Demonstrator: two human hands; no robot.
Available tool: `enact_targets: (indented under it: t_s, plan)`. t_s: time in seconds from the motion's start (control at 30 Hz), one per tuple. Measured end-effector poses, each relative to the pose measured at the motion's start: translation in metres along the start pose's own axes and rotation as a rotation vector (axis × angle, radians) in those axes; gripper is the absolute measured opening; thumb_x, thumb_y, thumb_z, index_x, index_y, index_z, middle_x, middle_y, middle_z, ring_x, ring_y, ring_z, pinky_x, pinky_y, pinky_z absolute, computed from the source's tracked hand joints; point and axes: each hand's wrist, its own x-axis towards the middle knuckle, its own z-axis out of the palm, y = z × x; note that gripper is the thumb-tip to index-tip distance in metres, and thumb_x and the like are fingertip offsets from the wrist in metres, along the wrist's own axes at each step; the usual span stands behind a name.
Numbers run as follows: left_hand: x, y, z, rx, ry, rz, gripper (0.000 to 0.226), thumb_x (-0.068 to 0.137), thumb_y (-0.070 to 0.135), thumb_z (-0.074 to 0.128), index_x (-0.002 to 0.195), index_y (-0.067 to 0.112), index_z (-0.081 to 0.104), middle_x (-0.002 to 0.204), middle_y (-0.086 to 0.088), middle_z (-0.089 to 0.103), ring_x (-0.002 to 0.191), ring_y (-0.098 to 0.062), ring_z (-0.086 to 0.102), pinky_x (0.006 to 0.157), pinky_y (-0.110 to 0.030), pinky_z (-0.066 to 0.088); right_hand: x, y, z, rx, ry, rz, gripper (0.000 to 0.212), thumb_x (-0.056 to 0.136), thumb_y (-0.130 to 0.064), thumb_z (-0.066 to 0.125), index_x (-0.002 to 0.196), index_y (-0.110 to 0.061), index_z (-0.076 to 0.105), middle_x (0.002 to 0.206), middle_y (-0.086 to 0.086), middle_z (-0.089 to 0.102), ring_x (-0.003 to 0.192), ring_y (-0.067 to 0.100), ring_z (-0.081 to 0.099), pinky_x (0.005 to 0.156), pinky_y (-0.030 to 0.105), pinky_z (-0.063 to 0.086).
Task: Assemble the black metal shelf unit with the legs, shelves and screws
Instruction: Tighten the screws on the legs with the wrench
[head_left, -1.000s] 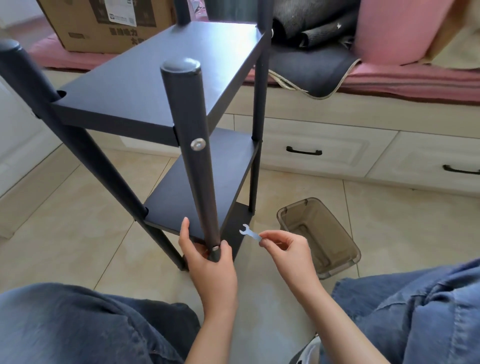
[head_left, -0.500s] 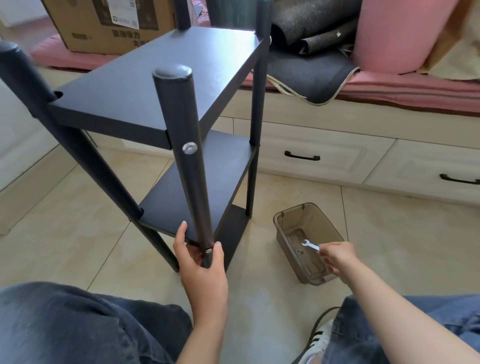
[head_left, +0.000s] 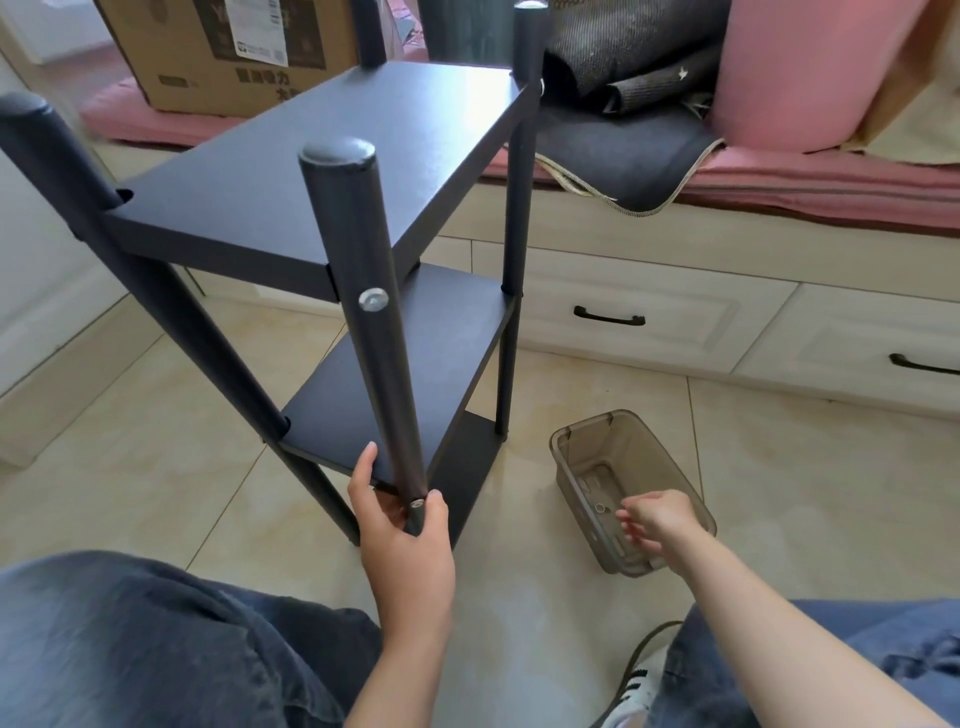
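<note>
So our right hand (head_left: 655, 521) has dropped the little wrench and now hangs loose and empty over the bin (head_left: 571, 452), while our left hand (head_left: 402, 540) keeps gripping the front leg (head_left: 363, 332) of the standing shelf (head_left: 322, 171), so tightening looks about done.

One head-worn view looks forward and down, close over the shelf unit (head_left: 332, 249) and floor (head_left: 779, 467)

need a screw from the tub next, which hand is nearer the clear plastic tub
Right. The right hand hovers over the clear plastic tub, fingers loose, at its near end. The left hand is off to the tub's left, gripping the shelf unit's front leg near its bottom.
</note>
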Motion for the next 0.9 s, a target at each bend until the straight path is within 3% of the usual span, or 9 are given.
enact_targets:
  t_s: [0.13, 0.27, 0.37, 0.47, 0.53, 0.6, 0.73, 0.8, 0.9]
  plan:
    - [0.002, 0.004, -0.002, 0.16, 0.02, 0.034, 0.066, 0.09, 0.004, 0.07, 0.143, 0.032, 0.042, 0.128, 0.002, 0.04, 0.105, -0.015, 0.059, 0.086, -0.028, 0.051, -0.033, -0.03, 0.009, -0.004, -0.158, -0.112, 0.011, 0.096, -0.001, 0.056, 0.102, 0.006, 0.064, 0.075, 0.014, 0.065, 0.061, 0.02, 0.053, 0.054, 0.027, 0.048]
    - [0.001, 0.02, -0.006, 0.386, 0.092, 0.086, 0.054, 0.083, 0.013, 0.078, 0.131, 0.025, 0.055, 0.134, 0.0, 0.028, 0.111, -0.014, 0.03, 0.096, -0.036, 0.045, -0.071, -0.072, 0.014, -0.066, -0.277, -0.317, 0.019, 0.097, -0.007, 0.057, 0.103, 0.008, 0.067, 0.084, 0.014, 0.068, 0.072, 0.023, 0.057, 0.062, 0.03, 0.049]
    - [0.003, 0.046, -0.009, 0.373, 0.062, 0.157, 0.046, 0.083, 0.023, 0.081, 0.122, 0.026, 0.058, 0.128, 0.008, 0.029, 0.112, -0.012, 0.033, 0.098, -0.045, 0.052, -0.107, -0.11, 0.01, -0.114, -0.339, -0.445, 0.018, 0.098, -0.009, 0.056, 0.103, 0.004, 0.066, 0.091, 0.014, 0.07, 0.075, 0.021, 0.06, 0.063, 0.028, 0.051]
    - [0.006, 0.083, -0.016, 0.249, -0.035, 0.211, 0.043, 0.086, 0.024, 0.078, 0.123, 0.025, 0.056, 0.122, 0.006, 0.044, 0.109, -0.014, 0.055, 0.083, -0.031, 0.057, -0.139, -0.146, 0.002, -0.19, -0.361, -0.582, 0.023, 0.1, -0.018, 0.052, 0.104, -0.002, 0.068, 0.099, 0.012, 0.074, 0.083, 0.02, 0.067, 0.07, 0.028, 0.057]
    - [0.007, 0.11, -0.02, 0.232, -0.103, 0.274, 0.041, 0.088, 0.02, 0.076, 0.121, 0.027, 0.053, 0.106, 0.008, 0.06, 0.098, -0.01, 0.064, 0.069, -0.014, 0.051, -0.156, -0.166, -0.002, -0.217, -0.348, -0.655, 0.026, 0.102, -0.023, 0.05, 0.105, -0.004, 0.068, 0.099, 0.011, 0.074, 0.086, 0.021, 0.069, 0.072, 0.029, 0.059]
    - [0.007, 0.132, -0.023, 0.247, -0.169, 0.315, 0.042, 0.09, 0.016, 0.074, 0.12, 0.029, 0.048, 0.092, 0.011, 0.065, 0.088, -0.003, 0.066, 0.061, -0.009, 0.048, -0.171, -0.181, -0.006, -0.233, -0.338, -0.705, 0.029, 0.104, -0.027, 0.047, 0.106, -0.006, 0.067, 0.099, 0.01, 0.073, 0.091, 0.023, 0.07, 0.075, 0.03, 0.059]
    - [0.01, 0.159, -0.022, 0.242, -0.226, 0.32, 0.026, 0.094, 0.004, 0.065, 0.102, 0.023, 0.05, 0.088, 0.005, 0.067, 0.08, -0.003, 0.064, 0.058, -0.006, 0.046, -0.184, -0.207, -0.006, -0.156, -0.332, -0.738, 0.034, 0.105, -0.032, 0.043, 0.11, -0.006, 0.064, 0.102, 0.011, 0.071, 0.093, 0.024, 0.069, 0.08, 0.035, 0.059]
    - [0.017, 0.166, -0.025, 0.22, -0.203, 0.29, 0.034, 0.095, 0.001, 0.063, 0.093, 0.03, 0.046, 0.091, 0.003, 0.068, 0.084, -0.004, 0.064, 0.062, -0.004, 0.044, -0.186, -0.219, -0.004, -0.089, -0.33, -0.728, 0.035, 0.106, -0.033, 0.041, 0.11, -0.006, 0.063, 0.103, 0.012, 0.07, 0.093, 0.026, 0.069, 0.077, 0.034, 0.059]
    - [0.035, 0.171, -0.037, 0.189, -0.136, 0.271, 0.039, 0.093, -0.001, 0.064, 0.098, 0.033, 0.044, 0.091, 0.001, 0.069, 0.087, -0.001, 0.064, 0.064, -0.005, 0.042, -0.186, -0.236, 0.004, -0.045, -0.32, -0.74, 0.034, 0.106, -0.034, 0.04, 0.108, -0.008, 0.061, 0.105, 0.012, 0.069, 0.095, 0.027, 0.068, 0.076, 0.034, 0.058]
